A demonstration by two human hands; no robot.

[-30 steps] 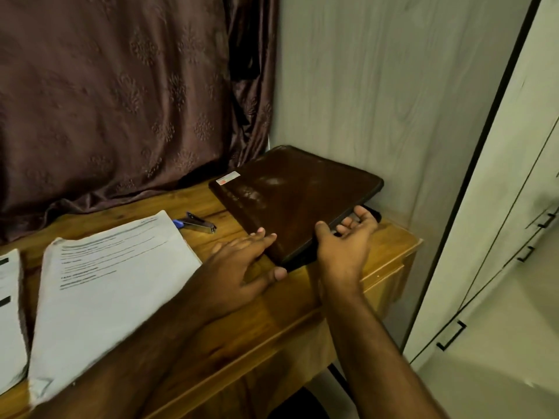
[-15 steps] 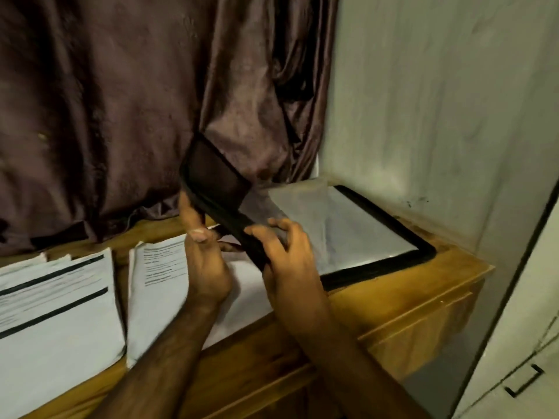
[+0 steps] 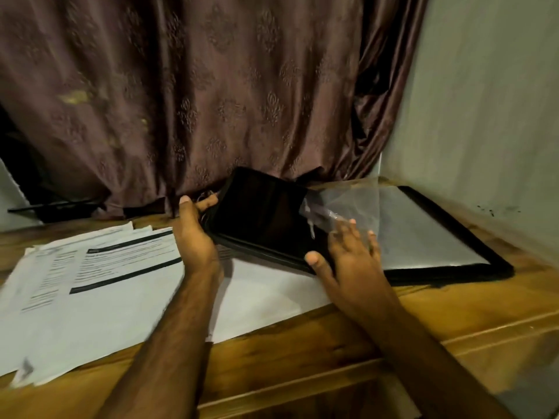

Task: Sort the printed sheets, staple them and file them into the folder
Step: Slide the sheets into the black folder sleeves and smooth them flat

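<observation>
We note the folder (image 3: 393, 237) open on the desk (image 3: 332, 343). Left hand (image 3: 193, 240) has its grip grasping the cover (image 3: 263, 213); right hand (image 3: 351, 255) lies released, fingers flat. Printed sheets (image 3: 99, 282) lie left.

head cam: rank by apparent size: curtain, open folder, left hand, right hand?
1. curtain, fills most of the upper frame.
2. open folder, cover plus back panel.
3/4. left hand and right hand look alike; no ranking.

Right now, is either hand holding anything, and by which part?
Left hand grips the far-left corner of the black folder's open cover. Right hand lies open on a clear plastic sleeve, thumb at the cover's near edge.
</observation>
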